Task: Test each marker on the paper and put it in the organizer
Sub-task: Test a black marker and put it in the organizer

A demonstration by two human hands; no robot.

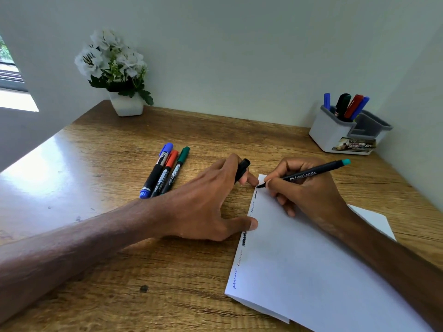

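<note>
Behind three loose markers [167, 170] stands a flowerpot [126, 106]

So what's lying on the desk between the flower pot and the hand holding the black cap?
A blue marker, a red marker and a green marker, all capped, lie side by side there; the head view shows them.

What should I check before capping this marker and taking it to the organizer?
1. Marker in right hand grip, tip on paper: ok.
2. Test squiggle beside the tip: ok.
3. Cap held in left hand: ok.
4. Left hand pinning the paper's edge: ok.
5. Room left in the organizer: cannot tell.
6. All markers stowed: not ok, three markers lie on the table.
</note>
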